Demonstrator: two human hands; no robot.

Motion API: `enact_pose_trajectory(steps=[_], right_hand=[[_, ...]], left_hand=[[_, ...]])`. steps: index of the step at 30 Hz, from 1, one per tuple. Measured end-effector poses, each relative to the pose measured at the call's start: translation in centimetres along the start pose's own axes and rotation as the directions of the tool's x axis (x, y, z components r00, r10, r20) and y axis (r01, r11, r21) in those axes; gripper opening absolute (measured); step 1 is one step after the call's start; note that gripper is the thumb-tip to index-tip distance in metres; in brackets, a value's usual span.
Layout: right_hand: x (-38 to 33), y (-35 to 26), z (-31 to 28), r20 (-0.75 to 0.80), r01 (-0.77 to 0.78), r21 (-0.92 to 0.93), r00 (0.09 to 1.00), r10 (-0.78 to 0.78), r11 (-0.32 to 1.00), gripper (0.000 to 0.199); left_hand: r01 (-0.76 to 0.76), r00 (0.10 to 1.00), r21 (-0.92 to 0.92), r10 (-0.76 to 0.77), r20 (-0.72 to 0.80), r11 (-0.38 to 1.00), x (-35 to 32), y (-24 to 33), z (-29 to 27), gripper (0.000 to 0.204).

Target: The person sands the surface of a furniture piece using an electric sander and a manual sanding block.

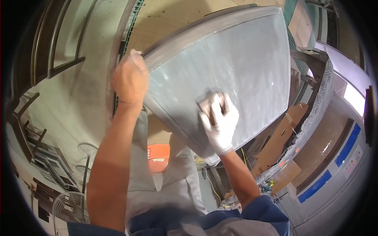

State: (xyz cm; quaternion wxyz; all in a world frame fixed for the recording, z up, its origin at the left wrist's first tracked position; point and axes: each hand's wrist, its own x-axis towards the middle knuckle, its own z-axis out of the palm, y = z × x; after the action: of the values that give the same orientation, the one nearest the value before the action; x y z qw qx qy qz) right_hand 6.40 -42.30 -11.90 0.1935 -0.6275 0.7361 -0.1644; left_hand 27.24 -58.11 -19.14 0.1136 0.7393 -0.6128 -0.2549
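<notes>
Head view: my bare left hand is closed over the upper-left edge of the grey metal panel; my gloved right hand presses a sanding block flat against its face, lower centre. If the edge grip loosens, the tilted panel could slip toward my legs.

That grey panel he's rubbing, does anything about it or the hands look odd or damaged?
No damage shows on the grey panel, only dull smears. One oddity: the right hand wears a white glove and presses a small block to it, while the left hand, gripping the edge, is bare.
</notes>
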Motion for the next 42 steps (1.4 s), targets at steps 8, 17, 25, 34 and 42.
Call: enact_pose_trajectory(steps=[8,17,25,34,42], right_hand=[[1.9,2.7,-0.7,-0.055,0.167,-0.182,0.982,-0.179,0.969,0.062],[9.1,7.1,-3.3,-0.115,0.183,-0.182,0.972,-0.206,0.966,0.056],[9.2,7.8,-4.2,-0.001,0.256,0.106,0.966,-0.257,0.961,0.06],[11.6,5.0,-4.9,-0.024,0.189,-0.024,0.982,-0.19,0.982,0.052],[8.2,7.0,-6.0,0.023,0.244,-0.013,0.97,-0.243,0.97,0.075]], left_hand=[[0.122,0.947,0.142,-0.072,-0.312,0.982,-1.7,-1.7,4.0,0.043],[0.189,0.874,0.269,-0.037,-0.484,0.944,-5.0,4.9,5.1,0.039],[0.176,0.861,0.258,-0.022,-0.507,0.95,-5.3,3.0,5.3,0.037],[0.104,0.878,0.224,0.016,-0.478,0.969,-6.2,3.9,3.9,0.034],[0.114,0.902,0.199,-0.018,-0.431,0.973,-6.5,4.2,2.9,0.034]])
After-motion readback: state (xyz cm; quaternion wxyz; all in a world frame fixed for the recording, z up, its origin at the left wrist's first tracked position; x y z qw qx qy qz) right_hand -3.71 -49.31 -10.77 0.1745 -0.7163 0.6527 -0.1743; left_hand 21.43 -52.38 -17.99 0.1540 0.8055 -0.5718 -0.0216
